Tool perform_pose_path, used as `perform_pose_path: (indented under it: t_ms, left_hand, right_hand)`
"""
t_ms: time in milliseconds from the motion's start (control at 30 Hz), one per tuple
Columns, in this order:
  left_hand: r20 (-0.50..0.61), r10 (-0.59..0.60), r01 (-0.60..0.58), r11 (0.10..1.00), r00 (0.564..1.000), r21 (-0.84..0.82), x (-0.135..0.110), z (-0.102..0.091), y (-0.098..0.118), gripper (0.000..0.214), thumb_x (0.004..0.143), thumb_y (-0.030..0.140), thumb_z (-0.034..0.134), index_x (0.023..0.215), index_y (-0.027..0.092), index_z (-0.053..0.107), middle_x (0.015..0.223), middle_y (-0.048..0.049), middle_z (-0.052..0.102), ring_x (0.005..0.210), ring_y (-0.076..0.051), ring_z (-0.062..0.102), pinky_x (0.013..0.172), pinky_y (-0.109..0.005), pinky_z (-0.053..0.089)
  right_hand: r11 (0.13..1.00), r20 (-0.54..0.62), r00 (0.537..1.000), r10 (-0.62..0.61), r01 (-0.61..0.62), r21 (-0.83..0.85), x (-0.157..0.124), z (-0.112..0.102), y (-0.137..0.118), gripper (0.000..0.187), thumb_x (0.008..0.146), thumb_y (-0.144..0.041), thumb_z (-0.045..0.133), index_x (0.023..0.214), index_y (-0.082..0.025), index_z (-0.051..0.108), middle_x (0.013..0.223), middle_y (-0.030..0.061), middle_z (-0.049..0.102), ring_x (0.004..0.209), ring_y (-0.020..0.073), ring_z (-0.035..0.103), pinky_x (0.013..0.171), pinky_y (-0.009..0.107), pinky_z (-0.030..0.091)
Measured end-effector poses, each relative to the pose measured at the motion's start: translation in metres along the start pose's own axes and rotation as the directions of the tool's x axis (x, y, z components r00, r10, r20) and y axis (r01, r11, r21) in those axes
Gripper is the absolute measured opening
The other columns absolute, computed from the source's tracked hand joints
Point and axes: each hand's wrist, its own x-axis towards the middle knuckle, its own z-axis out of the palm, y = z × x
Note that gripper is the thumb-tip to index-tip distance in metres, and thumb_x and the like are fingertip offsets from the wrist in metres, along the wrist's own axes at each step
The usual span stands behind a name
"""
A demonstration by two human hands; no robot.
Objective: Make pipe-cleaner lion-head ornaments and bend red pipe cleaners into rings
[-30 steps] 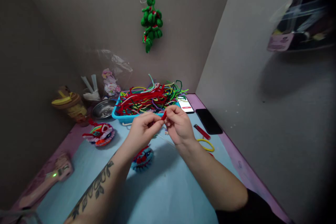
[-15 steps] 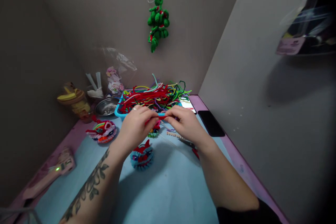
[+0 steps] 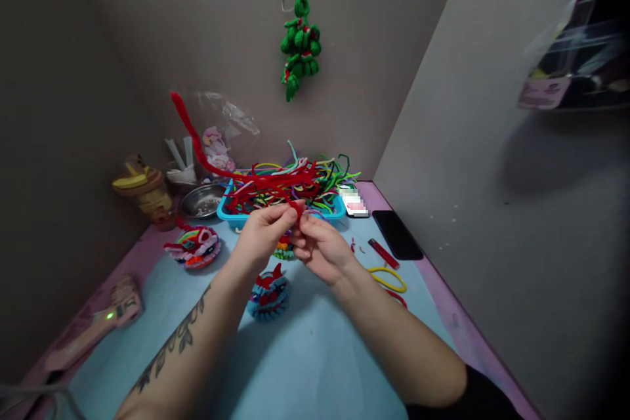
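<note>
beyond a round blue-and-red fuzzy figure (image 3: 268, 296), pinching a long red fuzzy stem (image 3: 197, 147) with the left hand (image 3: 260, 231), presumably for control; holding the right hand (image 3: 323, 248) beside, cannot tell whether clamped on it; leaving the tail free above the blue plastic tray (image 3: 230, 217) of multicoloured fuzzy stems (image 3: 335, 174).

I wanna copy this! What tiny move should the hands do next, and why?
Maybe the left hand could pinch while the right hand bends the red fuzzy stem a little: the fingertips meet around one part, and its long end sticks up free.
</note>
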Motion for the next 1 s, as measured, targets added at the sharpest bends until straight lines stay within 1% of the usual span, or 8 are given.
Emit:
perform_pose_path:
  t_ms: [100,200,300,400,467,533,733,1000]
  left_hand:
    - [0.075,-0.05,0.055,0.997,0.996,-0.062,0.0,-0.003,0.0,0.033,0.071,0.046,0.068,0.068,0.013,0.066,0.065,-0.0017,0.063,0.059,-0.012,0.055,0.055,-0.023,0.044]
    - [0.119,-0.044,0.046,0.999,0.992,-0.016,0.0,-0.007,0.003,0.03,0.075,0.042,0.065,0.066,0.014,0.061,0.056,0.0023,0.054,0.052,-0.009,0.048,0.05,-0.02,0.039]
    - [0.076,0.01,-0.02,0.992,0.997,0.124,0.001,-0.01,0.004,0.028,0.076,0.039,0.063,0.066,0.014,0.059,0.057,0.0035,0.05,0.052,-0.008,0.044,0.049,-0.02,0.034]
    - [0.012,0.069,-0.07,0.958,0.998,0.278,0.002,-0.012,0.004,0.026,0.077,0.039,0.062,0.067,0.014,0.06,0.061,0.0035,0.05,0.055,-0.008,0.041,0.051,-0.02,0.032]
    - [0.065,0.035,-0.053,0.951,0.997,0.305,0.002,-0.012,0.004,0.03,0.078,0.041,0.06,0.065,0.014,0.058,0.059,0.004,0.047,0.054,-0.008,0.038,0.05,-0.02,0.029]
    - [0.159,-0.029,-0.015,0.963,0.987,0.271,0.002,-0.012,0.004,0.034,0.078,0.044,0.06,0.062,0.015,0.055,0.055,0.0048,0.042,0.052,-0.007,0.034,0.049,-0.021,0.026]
    - [0.288,-0.149,0.106,0.982,0.946,0.157,0.002,-0.009,0.0,0.037,0.073,0.048,0.064,0.06,0.015,0.055,0.052,0.0052,0.039,0.049,-0.007,0.03,0.049,-0.022,0.022]
    - [0.309,-0.213,0.186,0.976,0.927,0.115,0.001,-0.009,-0.005,0.037,0.07,0.048,0.068,0.061,0.013,0.062,0.052,0.0029,0.048,0.048,-0.006,0.035,0.048,-0.022,0.025]
  right_hand:
    - [0.97,0.073,0.978,0.197,-0.205,0.131,-0.001,0.0,0.002,0.026,0.063,-0.022,0.073,0.074,-0.016,0.051,0.059,-0.0051,0.047,0.047,0.004,0.038,0.038,0.014,0.02]
    - [0.964,0.11,0.959,0.263,-0.265,0.009,0.0,-0.003,0.0,0.022,0.067,-0.025,0.07,0.075,-0.016,0.052,0.063,-0.0029,0.051,0.048,0.0048,0.04,0.038,0.015,0.019]
    - [0.945,0.015,0.999,0.031,-0.025,-0.326,0.002,-0.007,-0.003,0.023,0.07,-0.032,0.07,0.081,-0.016,0.058,0.066,-0.0014,0.055,0.05,0.0064,0.041,0.04,0.018,0.022]
    - [0.769,-0.065,0.932,-0.357,0.254,-0.587,0.004,-0.012,-0.01,0.025,0.07,-0.031,0.069,0.09,-0.018,0.062,0.069,-0.0024,0.056,0.054,0.0078,0.044,0.046,0.02,0.03]
    - [0.668,-0.017,0.885,-0.465,0.338,-0.663,0.005,-0.017,-0.015,0.022,0.071,-0.03,0.068,0.09,-0.018,0.065,0.075,-0.0006,0.06,0.06,0.0095,0.048,0.051,0.022,0.035]
    - [0.625,0.05,0.882,-0.469,0.371,-0.687,0.007,-0.021,-0.019,0.018,0.072,-0.03,0.068,0.085,-0.018,0.067,0.077,0.0009,0.062,0.063,0.011,0.05,0.054,0.023,0.037]
    - [0.699,0.108,0.905,-0.412,0.39,-0.6,0.01,-0.029,-0.024,0.016,0.065,-0.03,0.074,0.07,-0.017,0.065,0.072,-0.0001,0.059,0.061,0.01,0.049,0.053,0.023,0.036]
    - [0.767,0.214,0.945,-0.248,0.327,-0.552,0.008,-0.029,-0.027,0.022,0.068,-0.032,0.073,0.065,-0.016,0.06,0.067,-0.0024,0.051,0.058,0.0078,0.043,0.052,0.022,0.033]
